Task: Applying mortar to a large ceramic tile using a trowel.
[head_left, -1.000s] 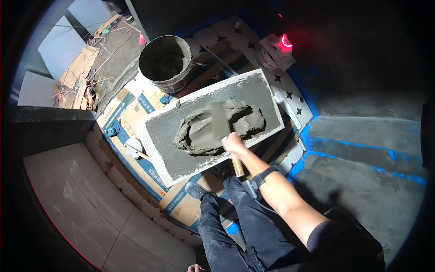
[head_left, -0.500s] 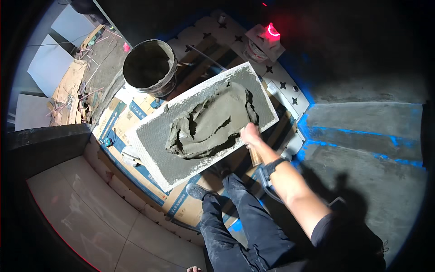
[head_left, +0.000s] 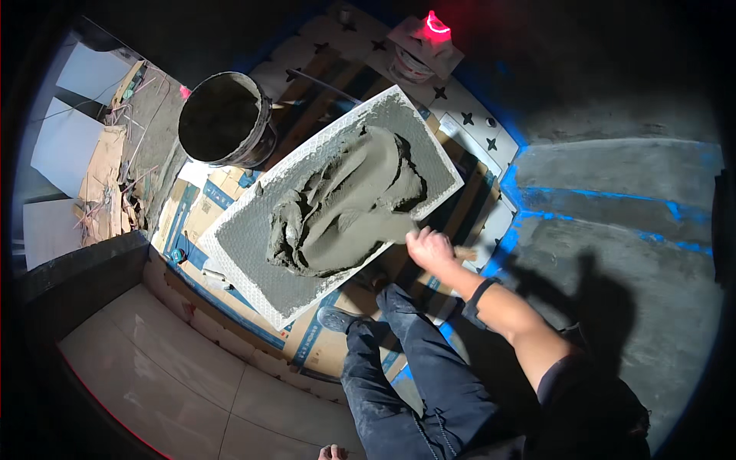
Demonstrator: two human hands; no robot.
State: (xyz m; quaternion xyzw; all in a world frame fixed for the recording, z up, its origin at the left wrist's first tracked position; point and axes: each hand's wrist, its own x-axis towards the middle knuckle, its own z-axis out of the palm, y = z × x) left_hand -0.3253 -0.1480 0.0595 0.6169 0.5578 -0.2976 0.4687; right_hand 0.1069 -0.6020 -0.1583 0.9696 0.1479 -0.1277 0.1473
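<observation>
My right hand [head_left: 431, 251] is closed around the wooden handle of a trowel [head_left: 397, 228]. The trowel's blade is smeared with grey mortar and meets the near edge of the mortar heap. That wet mortar heap [head_left: 337, 203] lies thick and ridged on a large rectangular tile [head_left: 270, 303], which has a thin grey coat and white edges. The tile sits at a slant in front of my feet. Of my left hand [head_left: 333, 453], only bunched fingers show at the lower edge; whatever they may hold is out of sight.
Behind the tile's left end stands a dark mortar bucket [head_left: 226, 123]. A red-glowing laser level [head_left: 435, 29] sits on a board over a small bucket [head_left: 411, 67]. Cardboard [head_left: 318, 345] covers the floor; a tiled ledge [head_left: 176, 368] runs left, a grey step [head_left: 613, 207] right.
My right hand has swung the trowel: its handle now points right instead of toward me. The mortar's near right part is pulled into a smooth new swath. The view has shifted slightly.
</observation>
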